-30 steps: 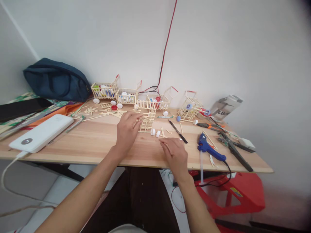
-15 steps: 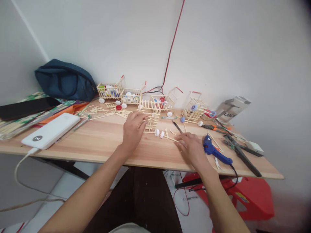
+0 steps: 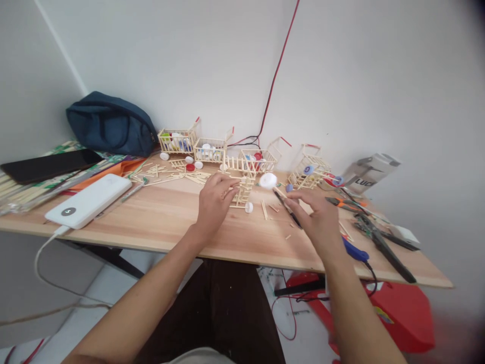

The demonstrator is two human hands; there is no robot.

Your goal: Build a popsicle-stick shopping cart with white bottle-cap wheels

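Note:
Near the middle of the table, my left hand (image 3: 216,200) is closed on a small cart made of thin wooden sticks (image 3: 242,194). A white cap (image 3: 249,207) is at its lower right corner, and part of the frame is hidden behind my fingers. My right hand (image 3: 316,215) pinches a wooden stick (image 3: 279,192), raised off the tabletop, with a white bottle cap (image 3: 268,181) at its far end. Below that stick lies a dark pen-like tool (image 3: 288,208), beside several short stick pieces (image 3: 264,209). The blue glue gun (image 3: 355,249) is partly hidden behind my right wrist.
Stick carts (image 3: 177,141) filled with caps line the wall; another cart (image 3: 308,172) leans at right. Loose sticks (image 3: 166,174), a white power bank (image 3: 89,201), a phone (image 3: 51,165) and a blue bag (image 3: 109,124) are left. Pliers (image 3: 343,203) and a box (image 3: 373,172) are right.
My right hand has lifted the stick with the white cap off the table and swung its cap end away from me. My left hand still holds the cart. The view has shifted slightly.

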